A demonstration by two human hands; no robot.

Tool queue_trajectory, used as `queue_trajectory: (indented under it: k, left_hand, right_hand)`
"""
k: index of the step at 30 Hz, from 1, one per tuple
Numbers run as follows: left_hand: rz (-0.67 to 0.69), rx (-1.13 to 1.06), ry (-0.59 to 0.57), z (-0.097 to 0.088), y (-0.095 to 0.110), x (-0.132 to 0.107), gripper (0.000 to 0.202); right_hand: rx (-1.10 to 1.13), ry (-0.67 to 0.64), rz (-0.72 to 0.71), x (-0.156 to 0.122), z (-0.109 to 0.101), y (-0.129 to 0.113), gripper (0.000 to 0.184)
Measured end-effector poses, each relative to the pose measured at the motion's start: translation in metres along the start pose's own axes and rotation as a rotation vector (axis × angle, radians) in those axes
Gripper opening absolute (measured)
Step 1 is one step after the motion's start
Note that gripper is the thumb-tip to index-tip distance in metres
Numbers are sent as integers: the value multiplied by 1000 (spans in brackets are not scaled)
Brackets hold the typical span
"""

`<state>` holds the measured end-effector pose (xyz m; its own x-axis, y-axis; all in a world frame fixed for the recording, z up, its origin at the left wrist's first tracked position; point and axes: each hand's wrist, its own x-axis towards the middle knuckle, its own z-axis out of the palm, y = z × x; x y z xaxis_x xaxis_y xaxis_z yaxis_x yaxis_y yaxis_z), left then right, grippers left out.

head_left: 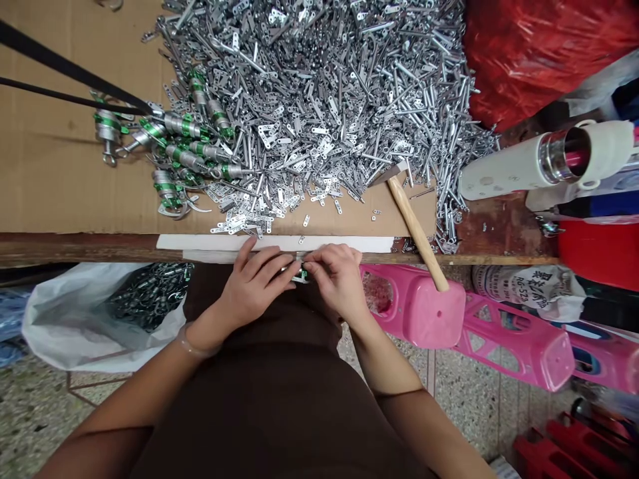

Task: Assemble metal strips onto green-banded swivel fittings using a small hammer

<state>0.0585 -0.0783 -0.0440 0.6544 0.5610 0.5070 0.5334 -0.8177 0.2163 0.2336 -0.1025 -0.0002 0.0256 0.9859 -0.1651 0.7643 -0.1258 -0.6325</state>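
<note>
At the table's front edge, both my hands meet over a small green and silver metal piece [301,273]. My left hand [255,283] has its thumb and fingertips closed on the piece's left side. My right hand [338,274] pinches its right end between thumb and fingers. Most of the piece is hidden by my fingers, so its exact kind cannot be made out. Just beyond my hands, a white strip [224,242] runs along the edge, with a small flat metal plate [302,239] lying on it.
A large heap of loose metal parts [319,100] covers the cardboard [60,193]. Several green and silver assemblies [184,156] lie left. A hammer [419,229] overhangs the edge; a white bottle [504,166] lies right. Below are a filled white bag [64,319] and pink stools [434,313].
</note>
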Motion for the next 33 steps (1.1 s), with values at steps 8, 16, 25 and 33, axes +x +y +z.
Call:
queue_trajectory:
  k: [8,16,25,33]
  left_hand:
    - [-140,38,-128,-8,10,17,19]
    - [-217,-60,-113,-10,11,19,19]
    - [-276,-238,39,-5,8,12,7]
    - [-299,-257,52,-4,8,11,6]
  right_hand:
    - [0,-9,46,31,-21,12,15]
    - [-184,276,152,76,-24,30,12]
    - [288,25,-35,26,-24,18,16]
    - [188,34,-173,12,-13,-1,27]
